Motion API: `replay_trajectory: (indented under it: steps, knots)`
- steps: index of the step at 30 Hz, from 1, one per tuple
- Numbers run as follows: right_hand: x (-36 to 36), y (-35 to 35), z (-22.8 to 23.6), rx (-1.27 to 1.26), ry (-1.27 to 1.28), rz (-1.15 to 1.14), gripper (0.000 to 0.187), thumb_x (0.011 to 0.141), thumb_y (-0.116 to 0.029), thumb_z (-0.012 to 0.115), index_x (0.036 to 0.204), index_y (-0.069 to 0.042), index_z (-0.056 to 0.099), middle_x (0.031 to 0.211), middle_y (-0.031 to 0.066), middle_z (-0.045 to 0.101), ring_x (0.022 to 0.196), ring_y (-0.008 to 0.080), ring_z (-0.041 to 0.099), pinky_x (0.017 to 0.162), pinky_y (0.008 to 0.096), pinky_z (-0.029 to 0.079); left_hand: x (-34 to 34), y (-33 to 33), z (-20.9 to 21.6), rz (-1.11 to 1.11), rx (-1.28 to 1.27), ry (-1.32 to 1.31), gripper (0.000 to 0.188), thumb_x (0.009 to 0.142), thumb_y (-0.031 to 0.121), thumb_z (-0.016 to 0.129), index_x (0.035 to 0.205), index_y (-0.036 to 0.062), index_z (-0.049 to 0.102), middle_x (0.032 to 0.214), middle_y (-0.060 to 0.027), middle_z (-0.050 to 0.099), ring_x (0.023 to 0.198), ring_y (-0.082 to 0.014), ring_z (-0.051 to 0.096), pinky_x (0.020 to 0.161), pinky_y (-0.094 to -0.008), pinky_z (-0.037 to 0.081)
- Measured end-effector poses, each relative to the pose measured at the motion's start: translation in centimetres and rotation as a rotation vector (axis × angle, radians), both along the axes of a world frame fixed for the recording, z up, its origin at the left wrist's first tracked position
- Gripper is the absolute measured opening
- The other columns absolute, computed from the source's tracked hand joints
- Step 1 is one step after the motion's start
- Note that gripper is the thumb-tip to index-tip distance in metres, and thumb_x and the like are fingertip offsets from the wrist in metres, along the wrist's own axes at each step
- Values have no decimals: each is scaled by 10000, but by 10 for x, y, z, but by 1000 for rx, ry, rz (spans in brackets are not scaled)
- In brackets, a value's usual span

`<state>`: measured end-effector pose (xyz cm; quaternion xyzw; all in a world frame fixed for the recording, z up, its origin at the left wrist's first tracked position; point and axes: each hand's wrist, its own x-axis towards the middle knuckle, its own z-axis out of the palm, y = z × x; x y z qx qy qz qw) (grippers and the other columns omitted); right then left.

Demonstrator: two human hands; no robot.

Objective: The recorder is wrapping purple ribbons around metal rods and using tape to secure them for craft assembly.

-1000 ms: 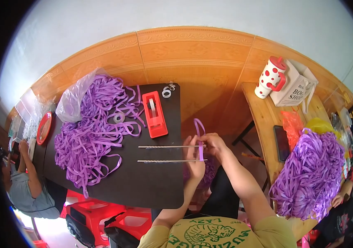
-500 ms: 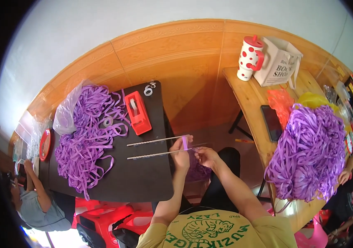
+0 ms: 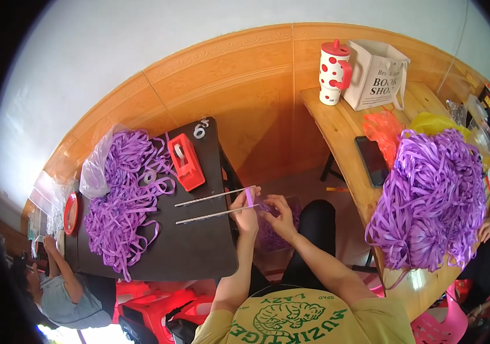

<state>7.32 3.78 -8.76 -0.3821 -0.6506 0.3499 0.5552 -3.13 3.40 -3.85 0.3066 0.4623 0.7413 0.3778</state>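
Observation:
My left hand (image 3: 245,217) is closed around two thin, pale rods (image 3: 202,218) with ridged shafts, which lie nearly parallel and point left over the dark table. A purple ribbon (image 3: 249,196) spans the rods near their right ends, by my left fingers. Just to the right is my right hand (image 3: 279,220), its thumb and forefinger apart, with nothing plainly visible between them. Below and behind the hands, a container of purple ribbon (image 3: 272,234) is partly hidden by my right hand and forearm.
On the dark table (image 3: 193,252) lie heaped purple ribbons (image 3: 120,223) and a red tape dispenser (image 3: 187,165). The wooden table (image 3: 326,117) bears another purple heap (image 3: 428,200), a phone (image 3: 371,161), a spotted tumbler (image 3: 332,74) and a bag (image 3: 371,80). People sit at both sides.
My right hand has drawn slightly back and its fingers have opened from a pinch by the ribbon. The left hand still holds the rods. The whole view has shifted slightly.

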Motion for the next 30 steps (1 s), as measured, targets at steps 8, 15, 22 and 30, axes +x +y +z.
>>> replay_trajectory:
  steps: [8, 15, 22, 30]
  knots:
    - [1, 7, -42, -319, 282, 212, 98, 770, -42, 653, 865, -17, 643, 940, 63, 590, 858, 142, 560, 714, 246, 419, 2, 0, 3, 2, 4, 17, 208, 899, 126, 578, 1005, -42, 639, 902, -117, 667, 828, -163, 624, 779, -279, 488]
    - [2, 5, -46, -530, 373, 289, 26, 812, -14, 617, 827, 1, 602, 748, 20, 603, 664, 85, 544, 585, 212, 413, 1, -1, 5, -5, -15, -38, 199, 899, 118, 576, 1010, -33, 642, 897, -114, 667, 796, -158, 615, 752, -267, 481]
    - [-1, 6, -43, -258, 41, 141, 40, 791, 16, 601, 821, -5, 584, 699, 36, 578, 661, 64, 532, 572, 224, 418, 2, -2, 6, -4, -35, -40, 205, 899, 129, 581, 1016, -29, 640, 894, -102, 666, 802, -157, 613, 752, -266, 481]
    - [14, -7, -55, -471, 180, 317, 66, 782, 50, 584, 809, -9, 592, 726, -20, 566, 689, 50, 514, 622, 206, 408, 5, -8, -18, 39, -71, 31, 198, 866, 98, 623, 1020, -25, 639, 923, -82, 664, 829, -136, 610, 771, -255, 472]
